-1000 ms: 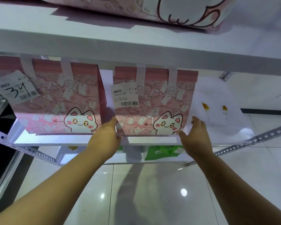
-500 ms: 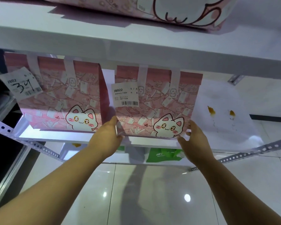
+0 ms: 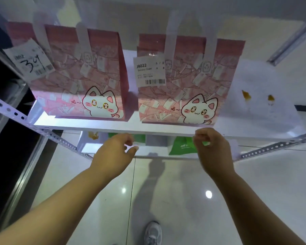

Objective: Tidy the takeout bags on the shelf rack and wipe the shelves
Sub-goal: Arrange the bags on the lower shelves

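Note:
Two pink takeout bags with a white cartoon cat stand upright side by side on the white shelf (image 3: 166,129). The left bag (image 3: 81,82) carries a tag with handwritten numbers; the right bag (image 3: 189,89) carries a printed barcode label. My left hand (image 3: 114,153) and my right hand (image 3: 213,149) hover just in front of and below the shelf's front edge, under the right bag. Both hands are empty, fingers loosely curled, touching nothing. Two orange-brown stains (image 3: 246,95) mark the shelf to the right of the right bag.
A lower shelf holds a green bag (image 3: 182,146) and another orange stain (image 3: 93,136). Perforated metal rails (image 3: 57,137) frame the rack at left and right. Glossy white floor tiles lie below, with my shoe (image 3: 153,233) near the bottom edge.
Both hands have let go of the right bag's lower corners and drawn back below the shelf edge. The bag stays standing on the shelf. The view has tilted downward.

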Demonstrator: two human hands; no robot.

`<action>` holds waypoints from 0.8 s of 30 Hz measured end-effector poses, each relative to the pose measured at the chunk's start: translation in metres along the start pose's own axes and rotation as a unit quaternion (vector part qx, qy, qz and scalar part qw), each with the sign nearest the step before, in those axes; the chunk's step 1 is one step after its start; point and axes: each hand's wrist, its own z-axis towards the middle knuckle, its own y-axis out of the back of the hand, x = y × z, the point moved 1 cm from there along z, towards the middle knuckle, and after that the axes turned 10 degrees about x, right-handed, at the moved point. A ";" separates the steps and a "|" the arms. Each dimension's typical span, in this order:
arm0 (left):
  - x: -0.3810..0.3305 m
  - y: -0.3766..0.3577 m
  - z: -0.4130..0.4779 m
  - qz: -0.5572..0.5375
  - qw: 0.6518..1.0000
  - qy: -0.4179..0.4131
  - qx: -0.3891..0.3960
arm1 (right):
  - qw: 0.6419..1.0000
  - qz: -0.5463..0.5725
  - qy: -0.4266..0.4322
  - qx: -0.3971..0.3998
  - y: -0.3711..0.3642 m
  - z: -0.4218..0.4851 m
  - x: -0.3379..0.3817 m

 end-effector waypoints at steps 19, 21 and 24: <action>0.231 -0.115 0.117 0.062 0.997 0.046 -0.008 | 0.995 -0.024 0.014 0.098 -0.272 0.047 -0.114; 0.250 -0.123 0.136 0.065 0.997 0.041 -0.022 | 0.995 -0.032 0.013 0.089 -0.292 0.062 -0.124; 0.274 -0.131 0.164 0.080 0.995 0.029 -0.057 | 0.996 -0.044 0.002 0.078 -0.318 0.085 -0.137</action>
